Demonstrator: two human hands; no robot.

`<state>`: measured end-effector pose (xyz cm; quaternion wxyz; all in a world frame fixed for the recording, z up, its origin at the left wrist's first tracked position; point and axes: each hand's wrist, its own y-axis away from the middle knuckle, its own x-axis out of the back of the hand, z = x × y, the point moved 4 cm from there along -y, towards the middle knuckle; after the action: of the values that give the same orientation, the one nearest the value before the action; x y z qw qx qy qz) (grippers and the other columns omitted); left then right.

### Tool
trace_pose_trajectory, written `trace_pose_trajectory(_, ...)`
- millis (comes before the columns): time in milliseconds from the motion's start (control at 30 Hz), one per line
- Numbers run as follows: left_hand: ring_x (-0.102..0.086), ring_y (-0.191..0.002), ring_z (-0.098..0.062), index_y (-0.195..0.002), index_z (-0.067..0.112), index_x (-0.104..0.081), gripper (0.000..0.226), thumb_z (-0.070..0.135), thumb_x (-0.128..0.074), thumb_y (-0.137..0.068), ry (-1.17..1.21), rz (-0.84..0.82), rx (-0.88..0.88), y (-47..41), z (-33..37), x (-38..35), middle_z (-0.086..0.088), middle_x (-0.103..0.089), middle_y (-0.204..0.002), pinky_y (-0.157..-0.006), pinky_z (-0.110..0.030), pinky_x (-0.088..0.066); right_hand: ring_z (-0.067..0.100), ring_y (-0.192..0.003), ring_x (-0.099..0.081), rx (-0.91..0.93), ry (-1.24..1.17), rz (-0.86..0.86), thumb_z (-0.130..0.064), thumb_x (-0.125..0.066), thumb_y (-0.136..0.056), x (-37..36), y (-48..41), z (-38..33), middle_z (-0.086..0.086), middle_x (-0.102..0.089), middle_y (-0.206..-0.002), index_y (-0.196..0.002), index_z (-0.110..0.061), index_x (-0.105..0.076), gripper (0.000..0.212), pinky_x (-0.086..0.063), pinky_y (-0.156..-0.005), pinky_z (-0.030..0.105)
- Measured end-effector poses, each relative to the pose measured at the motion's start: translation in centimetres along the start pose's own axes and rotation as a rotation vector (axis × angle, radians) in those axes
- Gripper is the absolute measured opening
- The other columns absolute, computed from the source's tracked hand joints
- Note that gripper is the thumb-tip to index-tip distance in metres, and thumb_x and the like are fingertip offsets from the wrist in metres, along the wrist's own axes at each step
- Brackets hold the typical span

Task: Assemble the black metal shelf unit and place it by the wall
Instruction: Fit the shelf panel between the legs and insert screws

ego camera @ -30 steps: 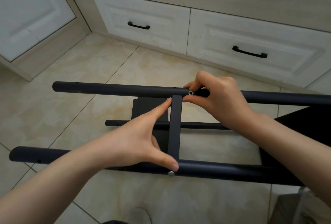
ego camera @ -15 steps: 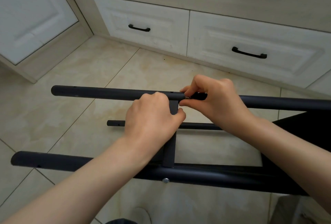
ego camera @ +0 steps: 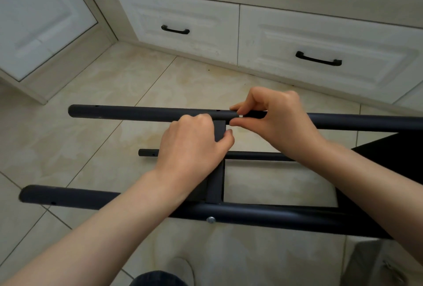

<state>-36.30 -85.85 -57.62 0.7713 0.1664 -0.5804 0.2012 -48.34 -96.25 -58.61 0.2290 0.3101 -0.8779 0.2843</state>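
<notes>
The black metal shelf unit lies on its side above the tiled floor. Its far tube [ego camera: 137, 112] and near tube [ego camera: 68, 196] run left to right, joined by a flat black crossbar [ego camera: 216, 185]. A thinner lower tube [ego camera: 147, 153] shows between them. My left hand [ego camera: 192, 146] grips the crossbar just under the far tube. My right hand [ego camera: 272, 118] pinches a small silver screw [ego camera: 240, 116] at the joint on the far tube. A silver bolt head [ego camera: 210, 219] sticks out of the near tube. A black shelf panel [ego camera: 393, 155] fills the right side.
White drawers with black handles [ego camera: 318, 59] line the back. A white cabinet door [ego camera: 41, 22] stands at the left. My shoe [ego camera: 180, 265] is on the beige tiles below the frame, and a grey bag [ego camera: 375, 262] sits at the bottom right.
My left hand left the near tube and crossbar span, moved up and closed round the crossbar under the far tube. My right hand stayed pinched at the joint.
</notes>
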Motion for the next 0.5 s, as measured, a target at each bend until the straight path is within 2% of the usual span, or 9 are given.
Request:
trace_pose_trajectory(67, -0.061, -0.081, -0.024, -0.076, 0.016, -0.06, 0.048, 0.063, -0.058, -0.087, 0.11, -0.079, -0.01, -0.1, -0.7, -0.3, 0.0, -0.063, -0.073, -0.068, -0.038, -0.048, 0.011, -0.091, -0.073, -0.014, 0.001, -0.014, -0.018, -0.085, -0.075, 0.1, 0.1, 0.3, -0.003, -0.075, -0.091, -0.078, -0.024, -0.056, 0.029, -0.059, -0.08, 0.041)
trace_pose_trajectory(167, -0.063, -0.105, -0.016, -0.105, 0.021, -0.069, 0.051, 0.066, -0.055, -0.085, 0.179, -0.177, -0.007, 0.4, -1.5, 0.0, 0.007, -0.072, -0.102, -0.09, -0.042, -0.053, 0.012, -0.092, -0.073, -0.001, 0.018, -0.028, -0.021, -0.084, -0.076, 0.0, 0.2, 0.3, -0.006, -0.074, -0.092, -0.079, -0.025, -0.056, 0.028, -0.059, -0.08, 0.041)
trace_pose_trajectory(200, -0.062, -0.107, -0.015, -0.115, 0.022, -0.066, 0.056, 0.067, -0.054, -0.084, 0.156, -0.192, -0.009, 0.8, -1.8, 0.2, 0.009, -0.07, -0.111, -0.092, -0.04, -0.052, 0.011, -0.091, -0.073, 0.001, 0.018, -0.031, -0.021, -0.084, -0.076, 0.0, 0.2, 0.3, -0.006, -0.074, -0.093, -0.079, -0.025, -0.057, 0.028, -0.059, -0.08, 0.041)
trace_pose_trajectory(267, -0.061, -0.098, -0.012, -0.122, 0.026, -0.058, 0.059, 0.069, -0.052, -0.082, 0.115, -0.162, -0.051, 1.5, -2.6, 0.6, 0.014, -0.065, -0.117, -0.087, -0.037, -0.053, 0.01, -0.091, -0.073, -0.004, 0.015, -0.036, -0.02, -0.084, -0.076, 0.0, 0.2, 0.3, -0.005, -0.074, -0.094, -0.08, -0.025, -0.057, 0.027, -0.059, -0.081, 0.04)
trace_pose_trajectory(333, -0.061, -0.089, -0.013, -0.123, 0.028, -0.053, 0.056, 0.069, -0.051, -0.084, 0.12, -0.057, -0.224, 2.6, -3.0, 1.3, 0.016, -0.058, -0.119, -0.078, -0.038, -0.055, 0.008, -0.093, -0.072, 0.0, 0.0, -0.023, -0.019, -0.083, -0.077, 0.1, 0.2, 0.3, -0.006, -0.074, -0.094, -0.081, -0.024, -0.058, 0.026, -0.058, -0.083, 0.037)
trace_pose_trajectory(400, -0.058, -0.096, -0.014, -0.127, 0.024, -0.056, 0.06, 0.067, -0.055, -0.085, 0.127, -0.028, -0.515, 3.7, -3.0, 1.4, 0.011, -0.05, -0.121, -0.078, -0.041, -0.057, 0.006, -0.097, -0.07, 0.043, -0.024, 0.0, -0.018, -0.082, -0.078, 0.3, 0.3, 0.1, -0.008, -0.072, -0.097, -0.08, -0.018, -0.06, 0.022, -0.055, -0.086, 0.031)
trace_pose_trajectory(467, -0.048, -0.123, -0.014, -0.134, 0.023, -0.057, 0.066, 0.069, -0.057, -0.086, 0.107, -0.086, -0.751, 4.8, -3.2, 0.7, 0.008, -0.048, -0.132, -0.096, -0.041, -0.053, 0.011, -0.103, -0.067, 0.134, 0.009, 0.023, -0.019, -0.08, -0.08, 0.4, 0.7, -0.4, -0.006, -0.072, -0.103, -0.083, -0.009, -0.064, 0.02, -0.052, -0.089, 0.028)
trace_pose_trajectory(500, -0.039, -0.138, -0.015, -0.137, 0.026, -0.056, 0.07, 0.073, -0.056, -0.085, 0.082, -0.136, -0.817, 5.0, -3.5, 0.3, 0.01, -0.046, -0.143, -0.107, -0.041, -0.046, 0.016, -0.104, -0.065, 0.188, 0.044, 0.036, -0.019, -0.08, -0.081, 0.5, 1.1, -0.7, -0.003, -0.072, -0.105, -0.085, -0.006, -0.066, 0.019, -0.051, -0.088, 0.029)
